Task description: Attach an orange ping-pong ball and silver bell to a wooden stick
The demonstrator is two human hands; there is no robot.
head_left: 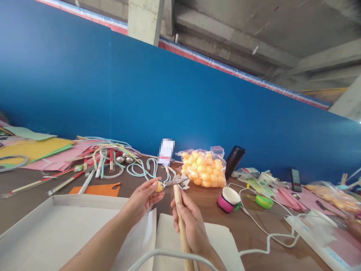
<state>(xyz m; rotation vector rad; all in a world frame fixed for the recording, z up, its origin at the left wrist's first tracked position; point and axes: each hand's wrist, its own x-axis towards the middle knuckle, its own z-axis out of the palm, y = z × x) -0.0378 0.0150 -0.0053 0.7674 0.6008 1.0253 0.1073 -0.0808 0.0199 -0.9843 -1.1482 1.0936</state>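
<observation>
My left hand [148, 194] pinches a small shiny ball [160, 186], yellow and silver, between thumb and fingers. My right hand [190, 218] is wrapped around the pale handle of a hammer-like wooden-handled tool [180, 222]. Its narrow grey metal head lies crosswise at the top, tapers to the right, and its left end meets or nearly meets the ball. Beneath both hands are a white tray [70, 216] and a pale sheet or pad [220, 241]. Part of a white cord [169, 254] crosses in front of the handle.
Behind my hands stands a clear bag of orange balls [203, 169]. Cords, sticks and silver balls [124, 159] lie at left. To the right are a pink-sleeved cup [228, 200], a black cylinder [234, 160], a looping white cable [267, 239] and another person's hand [354, 227]. A blue partition [180, 101] rises behind.
</observation>
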